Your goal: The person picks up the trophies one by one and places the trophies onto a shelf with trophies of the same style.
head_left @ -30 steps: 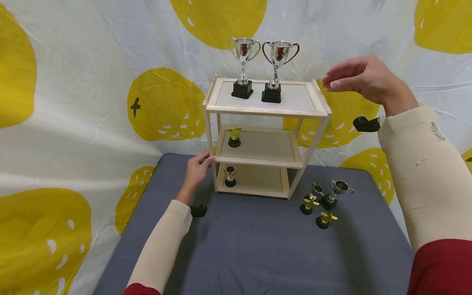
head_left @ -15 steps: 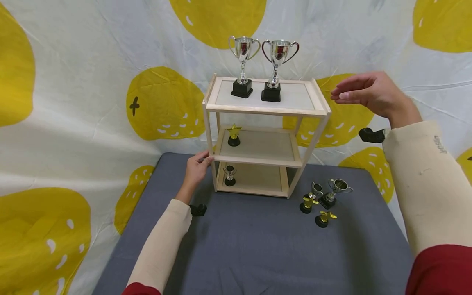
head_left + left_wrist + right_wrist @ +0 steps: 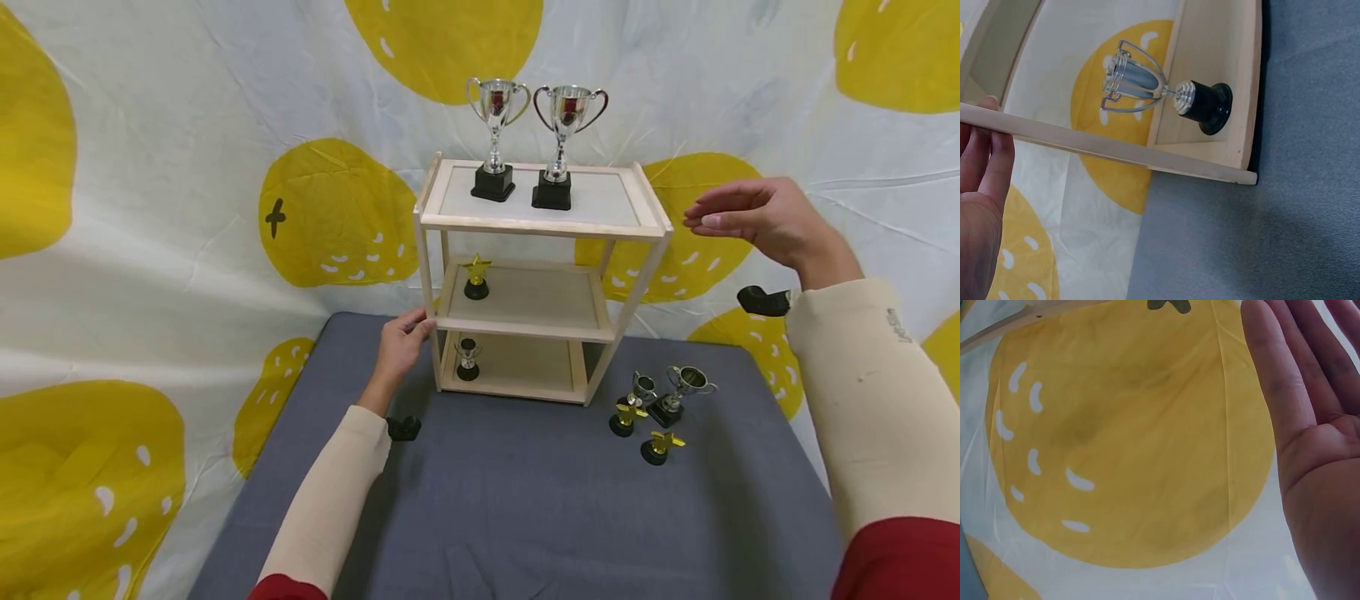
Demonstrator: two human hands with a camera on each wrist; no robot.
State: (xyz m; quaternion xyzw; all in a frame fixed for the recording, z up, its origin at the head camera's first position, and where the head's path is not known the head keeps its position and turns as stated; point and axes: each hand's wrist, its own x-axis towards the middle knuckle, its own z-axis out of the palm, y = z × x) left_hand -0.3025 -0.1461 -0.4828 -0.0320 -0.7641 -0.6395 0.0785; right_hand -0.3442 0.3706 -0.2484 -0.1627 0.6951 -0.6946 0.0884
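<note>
Left hand (image 3: 401, 346): clamped on the near left post of the shelf, arm reaching forward; cut off by the left wrist view's edge, some fingertips hidden behind the post.

Three-tier shelf (image 3: 525, 331), pale wood: between the hands. Middle tier, left: gold star trophy (image 3: 476, 279), round black base. Bottom tier, left: small silver two-handled cup (image 3: 468, 360), black base. Top tier: two tall silver two-handled cups (image 3: 558, 150), black square bases.

Grey cloth-covered table (image 3: 525, 492), right of shelf, below the right hand: silver cup with black base (image 3: 678, 393); smaller silver cup (image 3: 643, 388), base partly hidden by one of two gold-topped trophies (image 3: 658, 448), shapes foreshortened.

Right hand (image 3: 783, 221): raised right of the shelf, apart from it, fingers loosely extended; fingertips cropped in its wrist view.
</note>
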